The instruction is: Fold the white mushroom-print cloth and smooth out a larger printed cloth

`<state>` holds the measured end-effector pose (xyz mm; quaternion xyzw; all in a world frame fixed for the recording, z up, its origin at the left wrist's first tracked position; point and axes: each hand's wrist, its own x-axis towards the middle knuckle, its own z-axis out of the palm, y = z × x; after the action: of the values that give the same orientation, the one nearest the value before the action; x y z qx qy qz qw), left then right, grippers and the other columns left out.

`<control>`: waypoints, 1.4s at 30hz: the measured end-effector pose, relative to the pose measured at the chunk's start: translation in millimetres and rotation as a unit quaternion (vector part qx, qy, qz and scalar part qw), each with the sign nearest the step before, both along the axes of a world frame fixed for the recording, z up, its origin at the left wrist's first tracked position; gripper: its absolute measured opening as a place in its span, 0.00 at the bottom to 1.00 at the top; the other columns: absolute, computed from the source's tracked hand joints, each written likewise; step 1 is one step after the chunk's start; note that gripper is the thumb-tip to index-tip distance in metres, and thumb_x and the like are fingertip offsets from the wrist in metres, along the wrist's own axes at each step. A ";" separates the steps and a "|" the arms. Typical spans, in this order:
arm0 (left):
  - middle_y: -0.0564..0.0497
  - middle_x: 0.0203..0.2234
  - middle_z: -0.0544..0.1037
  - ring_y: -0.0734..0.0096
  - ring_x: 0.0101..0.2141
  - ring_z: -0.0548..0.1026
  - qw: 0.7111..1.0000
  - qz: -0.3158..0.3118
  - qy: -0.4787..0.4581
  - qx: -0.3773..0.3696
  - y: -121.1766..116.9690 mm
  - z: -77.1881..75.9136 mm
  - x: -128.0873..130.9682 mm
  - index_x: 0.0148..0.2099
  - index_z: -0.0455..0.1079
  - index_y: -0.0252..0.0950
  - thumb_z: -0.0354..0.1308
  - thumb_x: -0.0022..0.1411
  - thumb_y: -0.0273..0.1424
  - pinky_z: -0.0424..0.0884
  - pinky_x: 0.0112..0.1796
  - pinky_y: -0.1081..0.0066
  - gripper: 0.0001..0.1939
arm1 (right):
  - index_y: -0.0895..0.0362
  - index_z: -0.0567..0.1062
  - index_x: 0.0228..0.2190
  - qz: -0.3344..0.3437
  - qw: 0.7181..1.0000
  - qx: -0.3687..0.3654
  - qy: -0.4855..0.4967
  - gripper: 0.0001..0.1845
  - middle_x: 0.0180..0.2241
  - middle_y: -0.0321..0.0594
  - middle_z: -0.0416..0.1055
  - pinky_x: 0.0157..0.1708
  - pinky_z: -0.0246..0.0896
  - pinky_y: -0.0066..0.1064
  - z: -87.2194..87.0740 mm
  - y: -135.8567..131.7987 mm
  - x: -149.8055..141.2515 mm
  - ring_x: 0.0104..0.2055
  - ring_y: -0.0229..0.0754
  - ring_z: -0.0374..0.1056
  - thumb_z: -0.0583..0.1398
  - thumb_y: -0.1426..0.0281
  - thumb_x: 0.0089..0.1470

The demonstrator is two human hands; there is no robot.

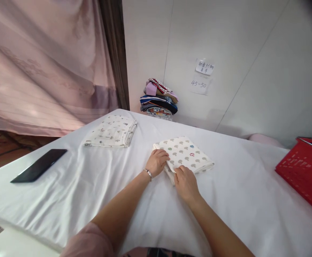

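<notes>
A folded white cloth [184, 151] with grey mushroom-like prints and a few coloured motifs lies on the white-covered table. At its left corner my left hand [158, 162], with a bracelet at the wrist, has curled fingers on the cloth. My right hand [186, 182] pinches the cloth's near edge, where a lower layer sticks out between the two hands. Further left on the table rests a second folded cloth [111, 131], white with small dark prints; neither hand touches it.
A dark flat tablet-like slab [39, 166] lies at the table's left. On the right stands a red perforated basket [304, 171]. Folded fabrics [159, 100] are stacked beyond the far edge, by a wall with paper notes [202, 76]. A pink curtain [46, 64] hangs at left.
</notes>
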<state>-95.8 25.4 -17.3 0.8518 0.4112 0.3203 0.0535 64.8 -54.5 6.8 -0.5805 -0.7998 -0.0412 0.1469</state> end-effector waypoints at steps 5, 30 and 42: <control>0.49 0.40 0.74 0.66 0.45 0.67 1.000 0.001 0.002 -0.023 4.7 -9.1 -5.7 0.36 0.73 0.39 0.49 0.50 0.17 0.63 0.46 0.63 0.17 | 0.57 0.69 0.28 0.009 1.000 -0.008 -0.019 0.07 0.31 0.41 0.64 0.35 0.49 0.33 -4.7 -6.0 -7.6 0.35 0.43 0.60 0.51 0.72 0.55; 0.49 0.35 0.72 0.71 0.34 0.70 0.946 0.199 -0.228 -0.112 11.7 -21.6 -15.2 0.35 0.69 0.36 0.51 0.55 0.28 0.67 0.37 0.71 0.06 | 0.57 0.71 0.38 0.097 0.984 0.033 0.144 0.15 0.44 0.42 0.66 0.49 0.53 0.33 18.7 63.4 2.4 0.48 0.41 0.60 0.48 0.76 0.53; 0.41 0.48 0.68 0.69 0.37 0.72 0.799 0.268 -0.414 -0.344 28.2 -26.3 -15.2 0.54 0.57 0.34 0.58 0.53 0.32 0.70 0.33 0.72 0.26 | 0.57 0.60 0.51 0.067 0.997 -0.047 0.013 0.20 0.58 0.46 0.52 0.55 0.40 0.47 -23.8 137.8 -42.9 0.61 0.48 0.43 0.46 0.67 0.59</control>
<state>-111.0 53.7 -43.6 0.4196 0.6452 0.4814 0.4195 21.9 83.3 -17.0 -0.5326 -0.8358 0.0139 0.1326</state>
